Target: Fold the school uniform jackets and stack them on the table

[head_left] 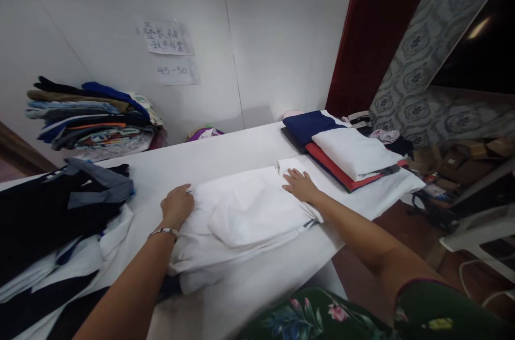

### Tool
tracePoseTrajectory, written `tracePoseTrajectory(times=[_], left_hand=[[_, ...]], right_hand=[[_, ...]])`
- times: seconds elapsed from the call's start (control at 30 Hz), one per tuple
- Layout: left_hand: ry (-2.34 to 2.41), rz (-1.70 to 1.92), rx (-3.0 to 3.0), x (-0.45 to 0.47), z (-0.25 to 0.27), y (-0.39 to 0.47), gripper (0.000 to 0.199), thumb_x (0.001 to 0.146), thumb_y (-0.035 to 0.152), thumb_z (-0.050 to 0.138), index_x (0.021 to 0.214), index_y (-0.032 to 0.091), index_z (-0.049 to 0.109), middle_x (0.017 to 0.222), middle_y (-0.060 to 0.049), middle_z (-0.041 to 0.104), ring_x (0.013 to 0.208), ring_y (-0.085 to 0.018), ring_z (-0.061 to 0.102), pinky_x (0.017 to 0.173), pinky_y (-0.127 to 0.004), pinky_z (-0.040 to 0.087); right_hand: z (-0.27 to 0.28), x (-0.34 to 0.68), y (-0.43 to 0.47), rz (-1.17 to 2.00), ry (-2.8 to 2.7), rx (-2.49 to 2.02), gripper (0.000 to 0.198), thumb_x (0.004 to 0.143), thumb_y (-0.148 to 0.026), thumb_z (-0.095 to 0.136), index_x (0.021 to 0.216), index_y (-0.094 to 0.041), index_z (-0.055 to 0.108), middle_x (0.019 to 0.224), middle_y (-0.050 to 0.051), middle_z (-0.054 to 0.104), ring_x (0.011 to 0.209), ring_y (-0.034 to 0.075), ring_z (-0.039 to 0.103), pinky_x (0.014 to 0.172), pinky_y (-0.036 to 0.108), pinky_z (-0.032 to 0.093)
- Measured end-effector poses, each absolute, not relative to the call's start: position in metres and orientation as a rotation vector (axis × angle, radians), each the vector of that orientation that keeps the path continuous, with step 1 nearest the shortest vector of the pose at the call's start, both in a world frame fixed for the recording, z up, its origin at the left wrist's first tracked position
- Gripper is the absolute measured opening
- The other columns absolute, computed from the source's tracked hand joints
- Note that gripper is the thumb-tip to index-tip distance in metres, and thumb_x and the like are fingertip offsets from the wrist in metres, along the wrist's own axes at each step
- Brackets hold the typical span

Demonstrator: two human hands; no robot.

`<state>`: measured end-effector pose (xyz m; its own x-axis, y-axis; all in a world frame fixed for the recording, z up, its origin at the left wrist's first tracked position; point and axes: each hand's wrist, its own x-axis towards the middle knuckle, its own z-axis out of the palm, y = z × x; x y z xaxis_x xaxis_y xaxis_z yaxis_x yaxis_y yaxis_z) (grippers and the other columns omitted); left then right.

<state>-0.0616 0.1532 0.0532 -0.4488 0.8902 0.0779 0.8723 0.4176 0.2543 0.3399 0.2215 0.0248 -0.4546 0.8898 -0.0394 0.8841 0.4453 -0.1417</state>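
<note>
Over the white-covered table [237,147], a folded white fabric garment [253,214] lies mid-frame; the left hand [177,206] touches its left edge, finger grip unclear; the right hand [301,186] rests rightward on it, fingers apart.

In the middle, the left hand [177,205] and right hand [301,185] touch a white cloth [249,214]. A folded pile [354,149] sits right of centre.

"Where's room showing?"
"I'm seeing table [209,157] running free behind the white garment [253,211]; a folded stack [354,152] is blocking right, dark clothes [36,216] left, their dim edge possibly reaching further."
</note>
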Motion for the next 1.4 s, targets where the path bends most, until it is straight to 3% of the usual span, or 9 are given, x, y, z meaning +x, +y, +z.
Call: tracePoseTrajectory(times=[0.23,0.37,0.53,0.63,0.73,0.9,1.0,1.13,1.4], left_hand=[[2.256,0.430,2.120,0.021,0.091,0.149,0.045,0.088,0.034,0.045,0.127,0.017,0.057,0.140,-0.011,0.052,0.132,-0.027,0.044,0.112,-0.041,0.029],[1.853,0.442,2.460,0.083,0.071,0.125,0.044,0.088,0.042,0.049,0.129,0.027,0.056,0.148,-0.007,0.044,0.138,-0.028,0.035,0.116,-0.052,0.016],[1.856,0.264,2.490,0.089,0.030,0.116,0.048,0.091,0.038,0.045,0.136,0.022,0.050,0.147,-0.012,0.043,0.139,-0.028,0.035,0.115,-0.053,0.017],[1.867,0.227,2.547,0.083,0.020,0.118,0.052,0.093,0.040,0.041,0.140,0.018,0.045,0.149,-0.012,0.039,0.140,-0.028,0.032,0.115,-0.054,0.019],[1.862,0.190,2.591,0.082,0.019,0.119,0.053,0.094,0.041,0.037,0.141,0.017,0.043,0.149,-0.011,0.039,0.140,-0.028,0.033,0.114,-0.054,0.022],[1.886,0.154,2.612,0.084,0.022,0.118,0.053,0.095,0.042,0.035,0.142,0.018,0.042,0.149,-0.009,0.040,0.140,-0.027,0.034,0.113,-0.054,0.025],[1.880,0.173,2.620,0.084,0.021,0.118,0.053,0.095,0.041,0.036,0.142,0.018,0.043,0.148,-0.009,0.042,0.139,-0.027,0.035,0.113,-0.054,0.027],[1.869,0.226,2.593,0.082,0.020,0.121,0.050,0.094,0.039,0.039,0.139,0.019,0.045,0.147,-0.010,0.044,0.138,-0.027,0.037,0.112,-0.054,0.028],[1.878,0.353,2.494,0.087,0.042,0.119,0.042,0.094,0.035,0.041,0.129,0.018,0.055,0.142,-0.011,0.050,0.135,-0.027,0.041,0.111,-0.052,0.030]], right_hand=[[0.020,0.339,0.223,0.182,-2.621,-1.596,0.058,0.098,-0.052,0.028,0.146,-0.021,0.036,0.158,0.011,0.021,0.145,0.029,0.015,0.113,0.056,0.014],[0.018,0.340,0.223,0.196,-2.609,-1.583,0.058,0.097,-0.052,0.030,0.146,-0.021,0.037,0.158,0.011,0.021,0.145,0.030,0.015,0.113,0.056,0.014],[0.018,0.341,0.225,0.456,-2.402,-1.483,0.052,0.092,-0.047,0.049,0.138,-0.022,0.049,0.155,0.010,0.029,0.145,0.029,0.018,0.115,0.056,0.008],[0.024,0.354,0.229,0.599,-2.270,-1.444,0.046,0.092,-0.047,0.050,0.131,-0.023,0.056,0.148,0.009,0.042,0.141,0.026,0.031,0.116,0.050,0.017],[0.029,0.381,0.232,0.633,-2.108,-1.468,0.051,0.096,-0.049,0.038,0.135,-0.019,0.052,0.146,0.011,0.045,0.136,0.024,0.040,0.112,0.043,0.031],[0.023,0.426,0.207,0.612,-1.898,-1.461,0.055,0.092,-0.056,0.043,0.130,-0.020,0.058,0.138,0.012,0.054,0.129,0.029,0.048,0.110,0.050,0.036],[0.014,0.439,0.174,0.576,-1.884,-1.275,0.054,0.089,-0.056,0.050,0.128,-0.021,0.061,0.138,0.011,0.054,0.132,0.029,0.045,0.110,0.048,0.037],[0.008,0.448,0.135,0.473,-2.050,-1.083,0.050,0.090,-0.048,0.055,0.136,-0.028,0.052,0.144,0.006,0.048,0.138,0.027,0.036,0.115,0.050,0.027],[-0.007,0.461,0.121,0.370,-2.258,-1.069,0.066,0.085,-0.044,0.063,0.145,-0.029,0.038,0.154,0.007,0.032,0.143,0.029,0.025,0.113,0.054,0.028]])
